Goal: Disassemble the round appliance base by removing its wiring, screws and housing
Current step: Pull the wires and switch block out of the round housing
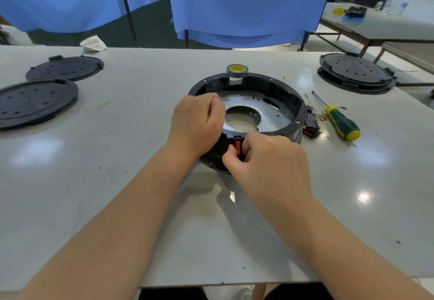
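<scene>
Base (277, 92) mid-table (117, 182), open side up. Left hand (196, 123) curled over near rim, steadying. Right hand (265, 158) pinching red switch (238, 146) in near wall. Step looks like freeing switch; next likely needs squeeze on clips, then push-out. Screwdriver (338, 117) lies right of base.

Round appliance base (270, 83): black plastic ring housing, open side up, sits on table near centre. Inside, silver metal plate (272, 109) with large round central hole and several small holes and slots. Small screws visible along top rim. Red switch (238, 146) set in near wall. Removed black switch parts with thin wires (312, 121) lie just beside base's right side.
</scene>
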Available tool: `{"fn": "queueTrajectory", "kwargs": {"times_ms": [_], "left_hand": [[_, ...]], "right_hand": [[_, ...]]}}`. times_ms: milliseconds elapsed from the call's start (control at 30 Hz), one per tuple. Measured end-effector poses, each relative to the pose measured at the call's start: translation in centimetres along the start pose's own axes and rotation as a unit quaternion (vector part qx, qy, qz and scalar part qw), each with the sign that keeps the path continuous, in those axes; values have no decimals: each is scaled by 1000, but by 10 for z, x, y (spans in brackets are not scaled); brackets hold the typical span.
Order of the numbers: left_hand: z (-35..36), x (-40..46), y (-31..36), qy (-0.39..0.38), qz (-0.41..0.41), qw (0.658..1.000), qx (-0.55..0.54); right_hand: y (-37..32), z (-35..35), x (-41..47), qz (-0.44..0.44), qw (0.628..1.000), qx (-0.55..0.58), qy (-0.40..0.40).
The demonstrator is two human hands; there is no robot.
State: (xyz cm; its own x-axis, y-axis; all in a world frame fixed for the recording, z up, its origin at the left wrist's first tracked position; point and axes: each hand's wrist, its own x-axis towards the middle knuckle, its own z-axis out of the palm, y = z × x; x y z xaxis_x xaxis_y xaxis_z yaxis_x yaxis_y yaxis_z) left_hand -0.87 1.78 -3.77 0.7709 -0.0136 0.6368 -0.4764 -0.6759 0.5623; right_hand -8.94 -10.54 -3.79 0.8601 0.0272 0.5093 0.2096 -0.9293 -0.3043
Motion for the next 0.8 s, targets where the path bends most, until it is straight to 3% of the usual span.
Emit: {"fn": "queueTrajectory", "kwargs": {"times_ms": [133, 667, 800], "left_hand": [[0, 0, 0, 0, 3, 1000, 1], [-2, 1, -1, -7, 3, 1000, 4], [-3, 0, -2, -16, 1, 1000, -9]], "right_hand": [[2, 3, -10, -7, 998, 51, 41], [25, -18, 0, -25, 985, 168, -9], [42, -31, 11, -38, 981, 188, 43]]}}
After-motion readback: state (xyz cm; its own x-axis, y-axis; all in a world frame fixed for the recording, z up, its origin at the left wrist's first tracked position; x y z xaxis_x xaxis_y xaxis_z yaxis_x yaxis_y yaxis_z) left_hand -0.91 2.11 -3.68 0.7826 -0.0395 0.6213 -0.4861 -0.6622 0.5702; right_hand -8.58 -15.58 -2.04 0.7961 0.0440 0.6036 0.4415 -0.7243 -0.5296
